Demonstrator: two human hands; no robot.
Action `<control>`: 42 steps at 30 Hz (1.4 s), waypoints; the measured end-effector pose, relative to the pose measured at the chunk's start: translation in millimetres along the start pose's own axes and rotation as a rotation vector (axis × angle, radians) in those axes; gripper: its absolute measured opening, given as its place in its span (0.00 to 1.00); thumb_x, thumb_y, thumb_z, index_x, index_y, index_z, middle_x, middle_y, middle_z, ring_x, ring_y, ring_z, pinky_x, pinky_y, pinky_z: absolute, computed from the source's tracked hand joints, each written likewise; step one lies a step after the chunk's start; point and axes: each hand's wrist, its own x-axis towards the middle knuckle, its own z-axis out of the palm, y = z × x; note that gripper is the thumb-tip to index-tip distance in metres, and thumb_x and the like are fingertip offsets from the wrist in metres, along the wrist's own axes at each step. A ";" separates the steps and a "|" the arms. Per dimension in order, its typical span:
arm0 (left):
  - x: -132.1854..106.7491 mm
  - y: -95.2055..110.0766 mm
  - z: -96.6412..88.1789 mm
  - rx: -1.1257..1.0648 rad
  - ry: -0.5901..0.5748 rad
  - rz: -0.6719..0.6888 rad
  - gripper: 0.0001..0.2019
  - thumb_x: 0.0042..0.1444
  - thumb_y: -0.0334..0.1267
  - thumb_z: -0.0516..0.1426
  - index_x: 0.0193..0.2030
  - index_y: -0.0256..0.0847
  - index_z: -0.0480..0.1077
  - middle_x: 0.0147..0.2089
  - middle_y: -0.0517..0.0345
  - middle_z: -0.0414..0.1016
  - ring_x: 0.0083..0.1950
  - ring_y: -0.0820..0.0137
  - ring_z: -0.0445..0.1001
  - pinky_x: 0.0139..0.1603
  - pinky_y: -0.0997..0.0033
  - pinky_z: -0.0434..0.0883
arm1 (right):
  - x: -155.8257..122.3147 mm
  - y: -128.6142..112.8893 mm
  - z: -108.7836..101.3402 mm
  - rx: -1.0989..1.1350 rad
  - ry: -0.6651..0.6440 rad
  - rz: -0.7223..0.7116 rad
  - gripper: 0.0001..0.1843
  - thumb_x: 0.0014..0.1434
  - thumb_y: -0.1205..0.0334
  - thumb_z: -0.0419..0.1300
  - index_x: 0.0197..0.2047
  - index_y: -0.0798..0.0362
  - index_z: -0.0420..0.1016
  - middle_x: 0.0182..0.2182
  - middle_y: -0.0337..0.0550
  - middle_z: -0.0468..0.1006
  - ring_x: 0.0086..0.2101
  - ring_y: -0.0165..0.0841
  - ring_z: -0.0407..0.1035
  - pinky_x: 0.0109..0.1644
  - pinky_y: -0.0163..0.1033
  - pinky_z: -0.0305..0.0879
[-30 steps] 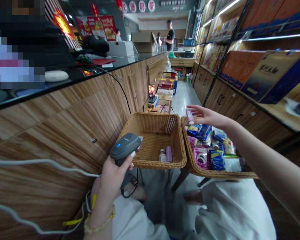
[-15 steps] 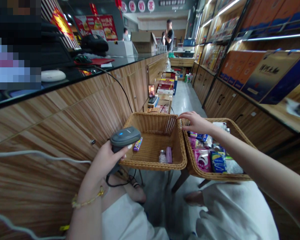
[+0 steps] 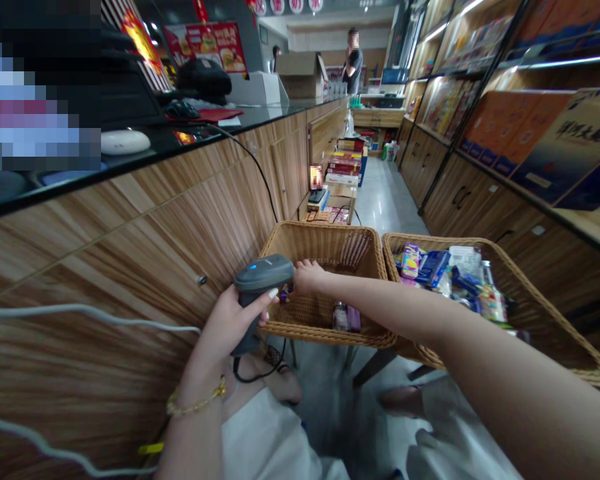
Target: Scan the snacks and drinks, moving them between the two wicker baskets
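Observation:
My left hand (image 3: 247, 317) grips a dark grey barcode scanner (image 3: 265, 272) by its handle, with the head pointing over the left wicker basket (image 3: 325, 335). Inside that basket, my right hand (image 3: 309, 275) has its fingers curled at a small purple packet (image 3: 284, 293); the scanner and the fingers hide most of the packet. A small clear jar (image 3: 341, 317) and a purple box (image 3: 353, 319) stand together by the basket's near wall. The right wicker basket (image 3: 535, 287) holds several packets and bottles, among them a purple-and-yellow pack (image 3: 410, 260); my right forearm covers part of it.
A wood-panelled counter (image 3: 155, 247) with a dark top runs along the left, carrying a white mouse (image 3: 125, 142) and a cardboard box (image 3: 300, 75). Shelves with gift boxes (image 3: 565, 143) line the right. Stacked boxes (image 3: 344, 167) stand beyond the baskets. A person (image 3: 353, 63) stands far back.
My right hand has moved left from the baskets' shared edge down into the left basket, onto the purple packet. The right basket looks shifted and turned. My left hand still holds the scanner.

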 end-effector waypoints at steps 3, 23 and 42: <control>-2.6 -0.3 0.3 -0.021 0.002 -0.015 0.18 0.49 0.50 0.66 0.37 0.36 0.75 0.22 0.60 0.76 0.23 0.69 0.71 0.25 0.72 0.70 | 7.8 -10.7 12.5 0.000 -0.011 0.018 0.46 0.52 0.43 0.75 0.67 0.56 0.69 0.65 0.65 0.71 0.66 0.56 0.62 0.70 0.57 0.59; -3.0 10.7 11.2 0.011 -0.052 -0.006 0.21 0.47 0.51 0.69 0.39 0.37 0.74 0.33 0.52 0.83 0.23 0.71 0.72 0.23 0.72 0.70 | -86.6 93.7 -39.6 1.502 -0.016 -0.073 0.30 0.64 0.30 0.56 0.46 0.50 0.79 0.43 0.47 0.86 0.47 0.39 0.80 0.63 0.47 0.70; -4.6 7.4 27.8 -0.068 -0.067 -0.035 0.18 0.49 0.50 0.69 0.34 0.37 0.75 0.25 0.58 0.77 0.22 0.71 0.71 0.22 0.73 0.69 | -101.0 94.7 -40.8 1.692 -0.057 -0.165 0.37 0.65 0.28 0.48 0.54 0.53 0.73 0.40 0.50 0.86 0.42 0.39 0.81 0.60 0.45 0.71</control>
